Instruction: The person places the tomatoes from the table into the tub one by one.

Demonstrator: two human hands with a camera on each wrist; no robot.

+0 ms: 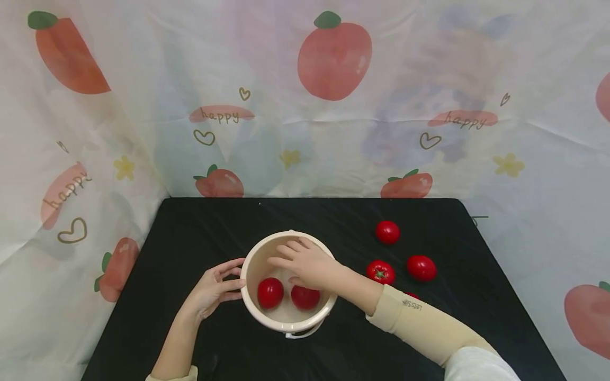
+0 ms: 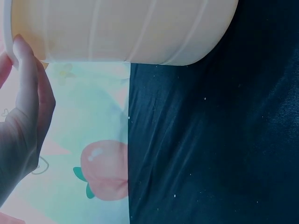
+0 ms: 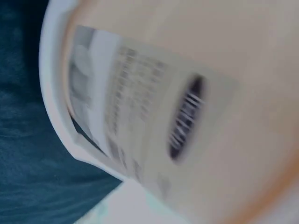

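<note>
A cream bucket (image 1: 257,312) stands on the black tabletop, its mouth facing up. Inside lie two red tomatoes; the left tomato (image 1: 270,293) is in full view, while the right tomato (image 1: 305,299) is partly covered by my right hand (image 1: 307,264). That hand reaches over the right rim with its fingers stretched out and spread inside. At the left rim, my left hand (image 1: 216,288) touches the bucket with extended fingers (image 2: 28,79). The right wrist view, blurred, has the bucket's labelled wall (image 3: 187,116) and its white handle (image 3: 51,93), but not the fingers.
To the right of the bucket, loose tomatoes lie on the table: a far tomato (image 1: 388,232), a tomato with its green stem up (image 1: 380,272) and another tomato (image 1: 421,268). One more shows partly behind the right forearm. A printed curtain (image 1: 333,143) hangs behind the table.
</note>
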